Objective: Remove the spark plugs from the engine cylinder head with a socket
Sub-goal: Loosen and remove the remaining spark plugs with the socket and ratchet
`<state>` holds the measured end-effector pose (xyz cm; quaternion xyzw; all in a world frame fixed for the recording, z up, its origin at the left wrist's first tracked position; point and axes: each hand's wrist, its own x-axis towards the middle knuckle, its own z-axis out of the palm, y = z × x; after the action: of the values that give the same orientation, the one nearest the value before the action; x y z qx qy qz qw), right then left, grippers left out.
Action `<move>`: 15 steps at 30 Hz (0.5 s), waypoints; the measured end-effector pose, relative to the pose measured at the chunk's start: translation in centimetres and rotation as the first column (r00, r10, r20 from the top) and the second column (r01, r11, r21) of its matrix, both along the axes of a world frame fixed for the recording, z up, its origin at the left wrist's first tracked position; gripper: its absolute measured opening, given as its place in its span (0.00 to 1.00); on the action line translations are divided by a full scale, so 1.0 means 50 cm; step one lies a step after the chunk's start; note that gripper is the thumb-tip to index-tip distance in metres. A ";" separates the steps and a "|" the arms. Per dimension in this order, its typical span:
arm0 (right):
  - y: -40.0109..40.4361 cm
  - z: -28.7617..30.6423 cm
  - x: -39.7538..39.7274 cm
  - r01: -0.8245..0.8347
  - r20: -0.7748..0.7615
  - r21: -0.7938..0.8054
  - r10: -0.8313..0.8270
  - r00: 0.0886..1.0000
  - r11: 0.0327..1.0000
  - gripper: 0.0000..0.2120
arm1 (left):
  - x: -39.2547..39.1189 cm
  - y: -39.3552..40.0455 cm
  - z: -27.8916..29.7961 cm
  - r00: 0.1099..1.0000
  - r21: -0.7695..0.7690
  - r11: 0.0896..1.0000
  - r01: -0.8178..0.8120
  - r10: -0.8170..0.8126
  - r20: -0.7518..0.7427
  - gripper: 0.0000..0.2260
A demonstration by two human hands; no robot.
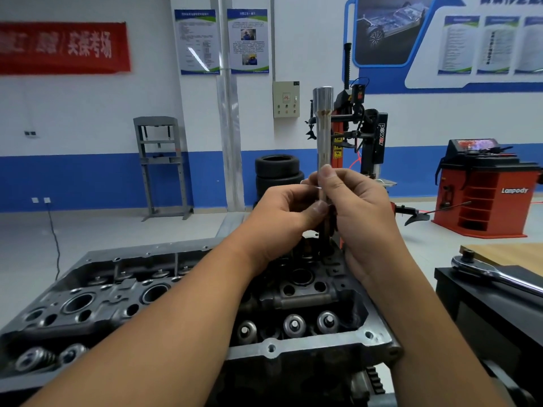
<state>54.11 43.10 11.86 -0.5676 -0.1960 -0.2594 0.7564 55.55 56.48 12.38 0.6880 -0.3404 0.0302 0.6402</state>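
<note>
A long silver spark plug socket (323, 127) stands upright over the far end of the dark engine cylinder head (293, 351). Its lower end goes down between my hands toward the head and is hidden there. My left hand (286, 210) pinches the tube's lower part from the left, thumb against it. From the right, my right hand (361, 207) curls round the same stretch, with fingertips on the tube. Open plug wells (78, 302) and valve springs (293, 324) show along the head. No spark plug is visible.
A chrome ratchet handle (493, 273) lies on the black bench (499, 312) at the right, beside a wooden top (514, 254). Beyond stand stacked tyres (277, 171), a tyre changer (367, 133), a red wheel balancer (484, 192) and a grey press frame (161, 165).
</note>
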 end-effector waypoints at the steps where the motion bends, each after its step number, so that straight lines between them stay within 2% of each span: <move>1: -0.001 -0.002 -0.002 0.003 0.009 -0.007 -0.003 1.000 1.000 0.15 | -0.001 0.000 0.000 0.999 0.006 1.000 -0.028 0.028 0.019 0.08; 2: -0.001 -0.004 -0.001 0.010 0.018 -0.013 -0.009 1.000 1.000 0.16 | -0.001 0.001 0.000 0.998 0.011 0.999 -0.053 0.052 0.032 0.10; 4: -0.003 -0.006 0.001 0.016 0.036 0.006 -0.016 0.999 1.000 0.12 | -0.001 0.002 -0.001 0.997 0.023 0.997 -0.068 0.068 0.036 0.11; 6: -0.006 -0.006 0.003 -0.014 0.046 0.047 0.012 0.999 0.999 0.08 | -0.001 0.001 -0.001 1.000 0.009 1.000 0.004 -0.004 0.001 0.10; 8: -0.007 -0.005 0.004 -0.033 0.041 0.050 0.030 0.999 0.998 0.11 | -0.001 -0.001 -0.002 0.997 -0.006 0.998 0.070 -0.070 -0.032 0.11; 11: -0.002 -0.004 0.002 -0.041 0.026 0.021 0.040 0.999 0.999 0.16 | 0.003 0.000 -0.003 1.000 0.019 1.000 0.004 -0.004 0.012 0.10; 13: -0.001 -0.004 -0.001 0.012 0.025 0.026 -0.013 1.000 1.000 0.19 | 0.004 0.002 -0.004 0.997 0.033 0.997 -0.065 0.064 0.033 0.12; 15: -0.002 -0.003 -0.002 0.064 0.038 0.033 -0.065 0.997 0.997 0.18 | 0.005 0.003 -0.005 0.995 0.032 0.995 -0.096 0.095 0.039 0.13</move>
<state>54.00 42.99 11.70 -0.5565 -0.1883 -0.2978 0.7525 55.78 56.65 12.12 0.7134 -0.3194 0.0677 0.6200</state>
